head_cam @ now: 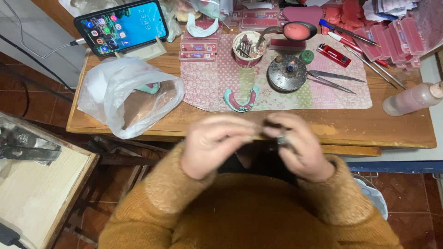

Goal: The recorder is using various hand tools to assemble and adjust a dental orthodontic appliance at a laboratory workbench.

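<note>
Both hands are raised close to the chest, below the near edge of the surface point(138, 124), and both are blurred. The left hand point(210, 145) is curled with its fingertips pinched toward the right hand point(300, 147), which closes around a small dark object point(282, 138); what that object is cannot be made out, and whether the left hand really grips it or only touches it is unclear. The piece sits between the two hands, at the six o'clock side of the surface, off the cloth.

At twelve o'clock from the hands lies a teal and pink denture piece point(240, 100) on the patterned mat point(207, 78). Just past it at one o'clock stands a round metal burner point(288, 73) with a small flame, and beside that, at two o'clock, lie thin metal tools point(332, 79). A cup point(249, 48) of small bits stands behind. A clear plastic bag point(124, 97) sits at ten o'clock, a phone point(122, 25) propped behind it, a red lighter point(333, 54) and a bottle point(410, 99) further right.

Judging by this, the step in hand is close fingertip work on the small piece. Any next move calls for a steady two-handed hold, kept clear of the lit flame.
</note>
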